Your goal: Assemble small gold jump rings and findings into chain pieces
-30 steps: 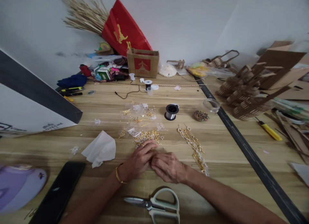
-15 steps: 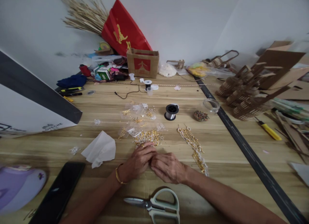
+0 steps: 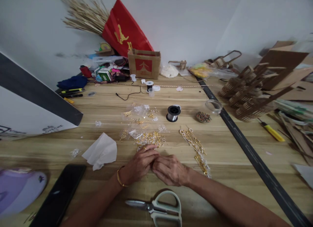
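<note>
My left hand [image 3: 143,162] and my right hand [image 3: 170,170] meet at the fingertips over the wooden table. Both have fingers curled and pressed together; whatever they hold is hidden between them. Just beyond my left hand lies a pile of gold and silver beads [image 3: 148,139], with small clear bags of findings [image 3: 139,111] behind it. Gold and silver chains [image 3: 195,148] with rings lie right of my hands. Scissors [image 3: 158,207] with pale handles rest nearer me, blades pointing left. A black spool of wire [image 3: 173,113] stands farther back.
A crumpled tissue [image 3: 101,151], a dark phone [image 3: 58,194] and a purple object [image 3: 21,191] are at left. Behind stand a paper bag [image 3: 144,64] and a glass dish of beads [image 3: 203,116]. Small woven baskets [image 3: 251,93] and a yellow-handled tool [image 3: 274,131] lie right.
</note>
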`<state>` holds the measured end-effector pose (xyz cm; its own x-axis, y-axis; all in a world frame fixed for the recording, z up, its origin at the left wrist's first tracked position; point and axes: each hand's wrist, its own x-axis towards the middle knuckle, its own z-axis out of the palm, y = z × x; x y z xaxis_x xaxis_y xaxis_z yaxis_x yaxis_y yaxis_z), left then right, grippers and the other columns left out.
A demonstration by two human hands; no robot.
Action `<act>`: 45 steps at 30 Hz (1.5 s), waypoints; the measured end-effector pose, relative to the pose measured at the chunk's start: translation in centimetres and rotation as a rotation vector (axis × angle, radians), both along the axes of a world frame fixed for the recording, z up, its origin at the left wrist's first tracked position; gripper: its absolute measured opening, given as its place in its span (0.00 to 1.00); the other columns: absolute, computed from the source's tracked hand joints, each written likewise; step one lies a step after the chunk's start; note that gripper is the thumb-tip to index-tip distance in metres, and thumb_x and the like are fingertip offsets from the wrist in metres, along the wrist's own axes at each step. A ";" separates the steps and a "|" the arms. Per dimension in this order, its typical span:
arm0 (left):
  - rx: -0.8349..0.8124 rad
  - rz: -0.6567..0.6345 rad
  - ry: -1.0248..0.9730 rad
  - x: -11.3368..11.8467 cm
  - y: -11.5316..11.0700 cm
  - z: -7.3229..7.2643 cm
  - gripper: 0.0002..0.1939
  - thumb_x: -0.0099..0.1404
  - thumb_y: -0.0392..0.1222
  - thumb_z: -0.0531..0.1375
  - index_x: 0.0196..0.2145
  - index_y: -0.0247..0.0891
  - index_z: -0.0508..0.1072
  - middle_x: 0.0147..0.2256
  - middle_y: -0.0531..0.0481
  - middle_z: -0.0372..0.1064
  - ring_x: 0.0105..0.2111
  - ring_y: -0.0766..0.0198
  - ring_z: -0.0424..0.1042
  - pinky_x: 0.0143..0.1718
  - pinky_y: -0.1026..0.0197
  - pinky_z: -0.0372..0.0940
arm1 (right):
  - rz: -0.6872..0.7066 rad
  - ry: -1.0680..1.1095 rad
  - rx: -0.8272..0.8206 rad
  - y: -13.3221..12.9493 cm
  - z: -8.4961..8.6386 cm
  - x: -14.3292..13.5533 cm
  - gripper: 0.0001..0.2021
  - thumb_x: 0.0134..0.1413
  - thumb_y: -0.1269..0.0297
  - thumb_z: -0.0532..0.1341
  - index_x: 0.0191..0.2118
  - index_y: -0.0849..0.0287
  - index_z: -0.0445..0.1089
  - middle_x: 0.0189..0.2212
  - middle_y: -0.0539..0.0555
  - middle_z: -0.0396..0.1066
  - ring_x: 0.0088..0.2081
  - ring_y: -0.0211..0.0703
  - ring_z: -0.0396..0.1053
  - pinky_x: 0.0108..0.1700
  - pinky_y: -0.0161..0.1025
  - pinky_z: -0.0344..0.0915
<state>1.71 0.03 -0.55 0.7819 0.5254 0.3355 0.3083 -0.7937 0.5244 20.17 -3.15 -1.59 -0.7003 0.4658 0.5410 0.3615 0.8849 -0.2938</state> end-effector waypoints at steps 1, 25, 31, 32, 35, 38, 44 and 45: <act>-0.001 0.002 -0.008 0.0 0.0 0.0 0.14 0.66 0.31 0.49 0.45 0.35 0.70 0.43 0.43 0.71 0.54 0.57 0.59 0.54 0.51 0.60 | 0.001 -0.001 0.010 0.0 0.0 0.0 0.04 0.59 0.73 0.52 0.34 0.62 0.62 0.27 0.54 0.67 0.31 0.38 0.65 0.33 0.34 0.63; 0.018 0.047 0.185 3.2 1.0 2.6 0.11 0.66 0.38 0.52 0.40 0.35 0.72 0.34 0.46 0.63 0.40 0.59 0.59 0.41 0.56 0.59 | -0.067 0.121 0.193 -0.3 1.5 0.2 0.04 0.59 0.71 0.53 0.35 0.63 0.64 0.26 0.53 0.69 0.29 0.39 0.66 0.33 0.35 0.63; 0.041 0.039 0.239 4.3 1.5 2.5 0.10 0.66 0.39 0.52 0.36 0.36 0.73 0.33 0.47 0.63 0.39 0.59 0.58 0.42 0.56 0.58 | -0.069 0.104 0.191 -0.2 1.7 0.2 0.05 0.59 0.71 0.52 0.34 0.62 0.64 0.26 0.53 0.69 0.30 0.39 0.66 0.34 0.36 0.63; 0.043 0.041 0.234 4.4 1.6 2.3 0.11 0.66 0.39 0.52 0.35 0.36 0.73 0.33 0.47 0.63 0.39 0.59 0.58 0.42 0.56 0.58 | -0.070 0.100 0.186 -0.2 1.7 0.3 0.05 0.59 0.71 0.52 0.34 0.63 0.64 0.26 0.54 0.69 0.30 0.39 0.66 0.34 0.36 0.63; 0.054 0.057 0.215 4.5 2.0 1.8 0.13 0.67 0.38 0.51 0.30 0.35 0.72 0.32 0.47 0.64 0.38 0.59 0.59 0.41 0.56 0.58 | -0.068 0.120 0.186 -0.1 1.7 0.3 0.05 0.59 0.71 0.53 0.34 0.63 0.65 0.26 0.54 0.69 0.30 0.40 0.66 0.34 0.36 0.64; 0.065 0.052 0.179 4.6 2.3 1.3 0.13 0.67 0.37 0.50 0.28 0.35 0.71 0.31 0.48 0.64 0.38 0.60 0.59 0.41 0.57 0.58 | -0.076 0.145 0.185 -0.1 1.6 0.3 0.07 0.59 0.71 0.52 0.33 0.63 0.66 0.26 0.54 0.69 0.29 0.40 0.66 0.34 0.36 0.64; 0.062 0.047 0.158 4.7 2.4 1.5 0.14 0.67 0.37 0.49 0.28 0.34 0.71 0.30 0.47 0.65 0.37 0.60 0.60 0.41 0.57 0.59 | -0.083 0.137 0.198 -0.1 1.6 0.3 0.06 0.60 0.70 0.52 0.34 0.62 0.65 0.26 0.53 0.68 0.29 0.39 0.66 0.33 0.36 0.62; 0.062 0.048 0.160 4.7 2.4 1.6 0.14 0.67 0.37 0.49 0.28 0.34 0.71 0.30 0.47 0.65 0.38 0.60 0.60 0.41 0.57 0.59 | -0.082 0.140 0.201 -0.1 1.6 0.3 0.05 0.59 0.70 0.52 0.34 0.63 0.64 0.25 0.53 0.68 0.28 0.39 0.66 0.32 0.36 0.62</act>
<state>6.37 2.43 1.02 0.8026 0.5453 0.2417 0.4218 -0.8054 0.4165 20.46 -3.25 0.04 -0.5768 0.3913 0.7171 0.4024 0.9000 -0.1674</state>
